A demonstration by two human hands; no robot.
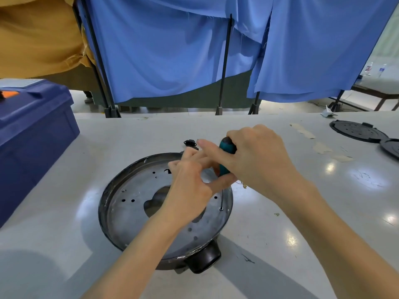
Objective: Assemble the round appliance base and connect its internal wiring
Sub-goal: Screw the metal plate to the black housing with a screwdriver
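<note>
Standing near-upright, screwdriver (227,146) tip down on round base (129,212).

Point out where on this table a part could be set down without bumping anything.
Bare table lies between the blue crate and the round base, and at the near right corner. Crowded: the base, where the left grip and right grip hold the screwdriver, the small black socket behind it, and the far right with black lids and tape scraps.
</note>
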